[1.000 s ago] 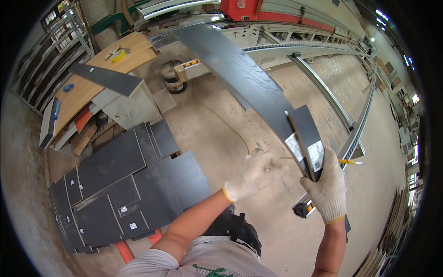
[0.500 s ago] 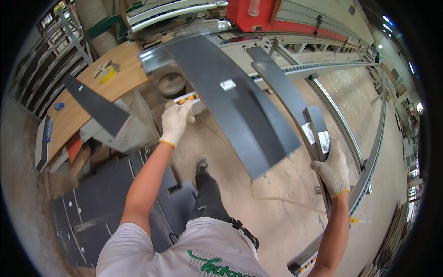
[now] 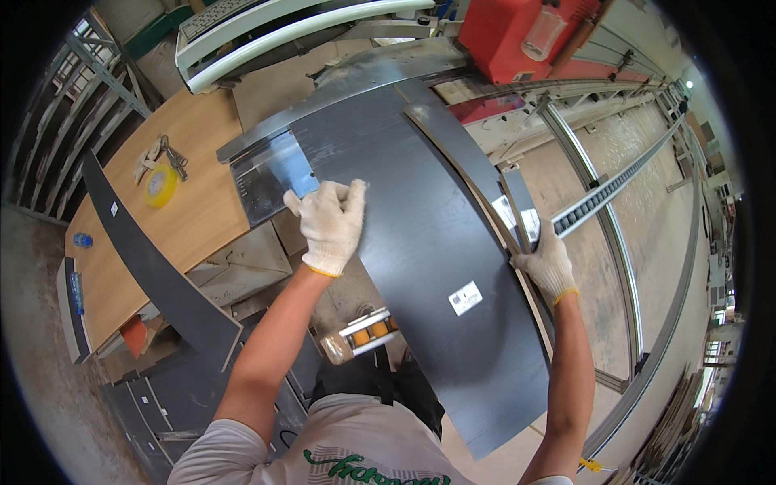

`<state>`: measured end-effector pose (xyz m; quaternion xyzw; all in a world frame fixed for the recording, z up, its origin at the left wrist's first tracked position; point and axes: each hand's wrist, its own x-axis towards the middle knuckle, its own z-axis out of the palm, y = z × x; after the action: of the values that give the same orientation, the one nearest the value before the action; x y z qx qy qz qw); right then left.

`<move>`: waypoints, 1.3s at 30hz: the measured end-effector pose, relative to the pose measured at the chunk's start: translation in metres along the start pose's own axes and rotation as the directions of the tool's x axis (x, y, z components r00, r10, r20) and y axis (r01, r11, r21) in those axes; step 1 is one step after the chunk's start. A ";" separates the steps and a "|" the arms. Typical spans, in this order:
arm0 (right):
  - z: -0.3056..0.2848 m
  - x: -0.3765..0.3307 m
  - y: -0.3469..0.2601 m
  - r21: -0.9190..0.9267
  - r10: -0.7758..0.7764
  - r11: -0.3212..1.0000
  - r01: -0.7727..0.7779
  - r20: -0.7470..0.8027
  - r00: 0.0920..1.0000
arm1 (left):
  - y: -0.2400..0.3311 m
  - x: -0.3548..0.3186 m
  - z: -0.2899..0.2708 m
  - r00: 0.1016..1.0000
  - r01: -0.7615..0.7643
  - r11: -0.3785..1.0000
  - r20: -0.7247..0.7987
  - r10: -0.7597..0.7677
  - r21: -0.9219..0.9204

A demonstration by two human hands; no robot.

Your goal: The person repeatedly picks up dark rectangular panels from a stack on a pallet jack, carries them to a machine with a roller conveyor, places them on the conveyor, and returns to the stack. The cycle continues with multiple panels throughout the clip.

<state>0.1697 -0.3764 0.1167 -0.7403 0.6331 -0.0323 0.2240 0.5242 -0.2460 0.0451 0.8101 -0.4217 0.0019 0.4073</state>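
Observation:
A large dark grey panel with a white label lies across the metal machine bed, its near end toward my body. My left hand, in a white knit glove, is over the panel's left edge with thumb and fingers apart; whether it presses on the panel I cannot tell. My gloved right hand is closed around the near part of narrow grey strips; a short labelled strip lies against a longer strip. Those strips run along the large panel's right side. The right fingertips are partly hidden.
A wooden tabletop at left holds a yellow tape roll and a long dark panel. An orange roller support is near my legs. A red machine housing stands far right of centre, with a roller rail nearby.
The large panel now appears nearer my body and more upright in view. My left hand has come over its left edge. The right hand and strips now lie closer beside the panel.

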 end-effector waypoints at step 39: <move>-0.003 0.138 0.025 0.280 -0.127 0.958 0.063 0.214 0.969 | -0.032 -0.022 0.026 0.750 0.659 0.700 0.320 -0.579 -0.276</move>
<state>0.1724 -0.5114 0.0772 -0.7311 0.5559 -0.0436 0.3931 0.5229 -0.2381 -0.0007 0.8076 -0.1556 -0.3006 0.4830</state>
